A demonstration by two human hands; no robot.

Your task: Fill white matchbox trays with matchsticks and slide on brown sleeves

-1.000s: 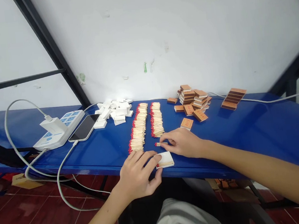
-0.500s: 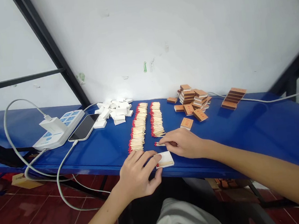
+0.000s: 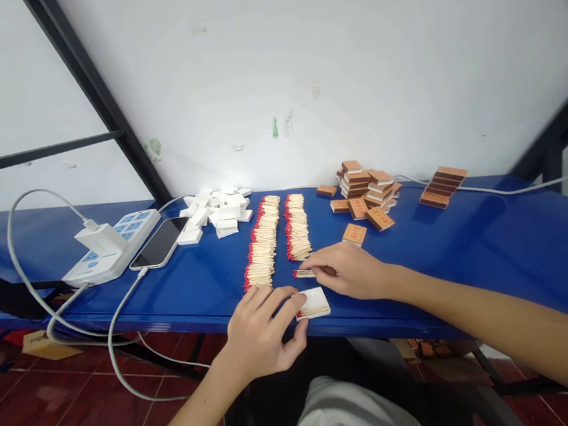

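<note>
My left hand (image 3: 268,335) steadies a small white matchbox tray (image 3: 316,299) at the shelf's front edge, fingers over its left end and thumb by the near side. A few red-headed matches lie along the tray's near side. Just beyond it, my right hand (image 3: 347,270) has its fingers closed at the right ends of a few loose matches (image 3: 300,273); the fingertips are partly hidden. Two long rows of matches, a left row (image 3: 263,242) and a right row (image 3: 297,228), run back toward the wall, with red heads to the left.
White empty trays (image 3: 221,209) are heaped at the back left. Brown matchboxes (image 3: 369,188) are piled at the back right, near a striped brown block (image 3: 443,187). A phone (image 3: 160,243), a power strip (image 3: 111,250) and cables occupy the left side of the blue shelf (image 3: 493,246).
My right hand's fingertips have shifted slightly at the loose matches, whose sticks show a little more. My left hand and the tray stay in place.
</note>
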